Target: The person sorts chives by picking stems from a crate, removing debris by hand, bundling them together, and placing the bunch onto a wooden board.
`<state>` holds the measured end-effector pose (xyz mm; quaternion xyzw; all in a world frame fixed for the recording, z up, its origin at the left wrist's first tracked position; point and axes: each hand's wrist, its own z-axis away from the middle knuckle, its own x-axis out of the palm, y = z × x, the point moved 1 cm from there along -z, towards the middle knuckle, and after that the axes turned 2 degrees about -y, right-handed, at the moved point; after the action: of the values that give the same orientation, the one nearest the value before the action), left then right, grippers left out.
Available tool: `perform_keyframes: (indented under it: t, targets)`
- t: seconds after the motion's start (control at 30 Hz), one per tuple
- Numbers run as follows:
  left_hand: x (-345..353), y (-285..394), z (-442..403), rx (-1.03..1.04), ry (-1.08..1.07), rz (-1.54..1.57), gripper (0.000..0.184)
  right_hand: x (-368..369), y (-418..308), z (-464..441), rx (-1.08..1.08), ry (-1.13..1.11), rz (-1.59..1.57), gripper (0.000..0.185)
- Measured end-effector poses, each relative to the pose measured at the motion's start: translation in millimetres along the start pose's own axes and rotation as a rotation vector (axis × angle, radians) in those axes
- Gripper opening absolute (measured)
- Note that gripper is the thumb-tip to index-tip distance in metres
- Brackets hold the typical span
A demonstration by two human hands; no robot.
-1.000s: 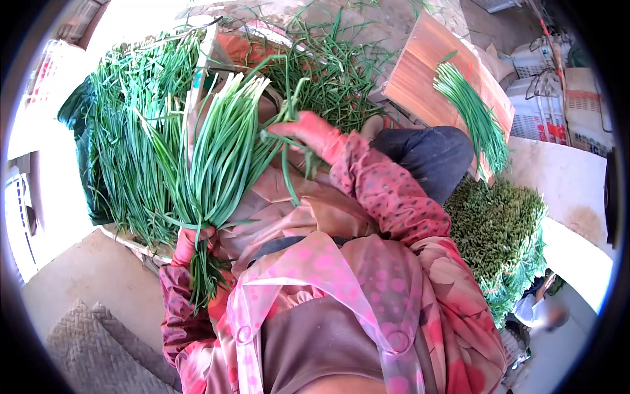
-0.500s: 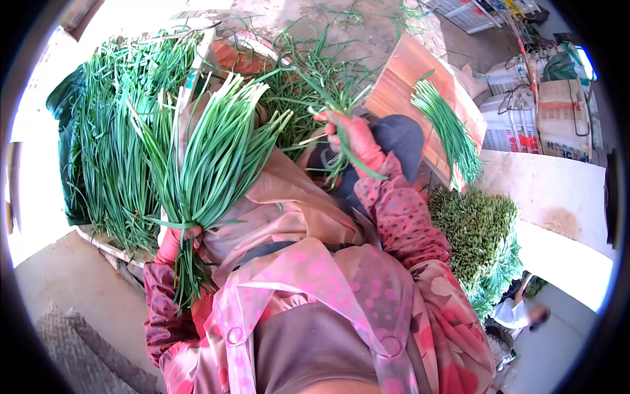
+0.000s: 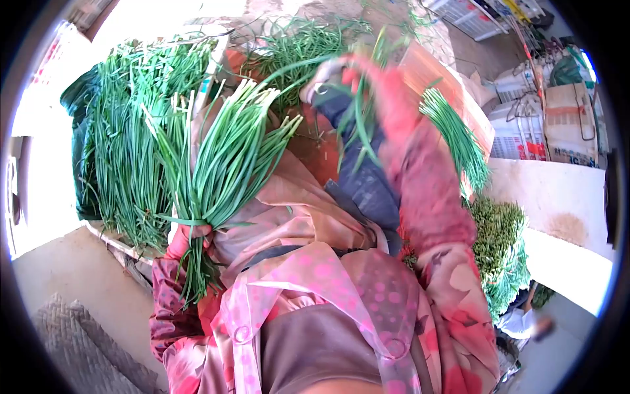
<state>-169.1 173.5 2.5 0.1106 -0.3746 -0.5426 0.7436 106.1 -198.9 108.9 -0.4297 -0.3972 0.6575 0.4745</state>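
My left hand [image 3: 188,238] is closed around a thick bunch of garlic chives [image 3: 223,157]. Their pale ends fan upward, and the green tips hang below the fist. Beyond the knee, my right hand [image 3: 364,73] is raised and smeared by motion. Several loose chive leaves [image 3: 362,128] trail from its grip; its fingers do not show clearly. Left of the held bunch lies a large heap of garlic chives [image 3: 125,144] on a dark green cloth [image 3: 82,144].
A smaller chive bunch [image 3: 456,131] lies on a wooden board [image 3: 430,69] at right. Below it stands a dense stack of bundled greens [image 3: 495,236]. Loose leaves [image 3: 302,56] litter the floor ahead. White crates [image 3: 518,121] stand far right; another person [image 3: 522,322] is at lower right.
My right hand has swung up and forward, away from my lap, with the loose leaves still in it. My left hand keeps its hold on the bunch; the view has shifted slightly.
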Motion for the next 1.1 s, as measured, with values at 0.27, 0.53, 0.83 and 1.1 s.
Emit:
perform_keyframes:
  t: [0.27,0.53,0.83,1.1]
  targets:
    - [-1.0,-2.8,4.3,0.014,0.083,-0.099,0.019,18.9,12.9,-72.0,-0.418,-0.253,0.73,0.05]
    - [5.9,0.0,19.7,-0.063,0.146,-0.078,0.018,98.6,156.6,-43.1,-0.345,-0.664,0.237,0.032]
    - [-22.2,-21.7,39.6,-0.177,0.191,-0.111,0.016,82.3,116.6,22.8,-1.015,-0.335,0.533,0.027]
    - [-41.2,-24.7,42.5,-0.231,0.273,-0.251,0.02,84.7,191.4,-9.4,-0.455,-0.187,0.484,0.022]
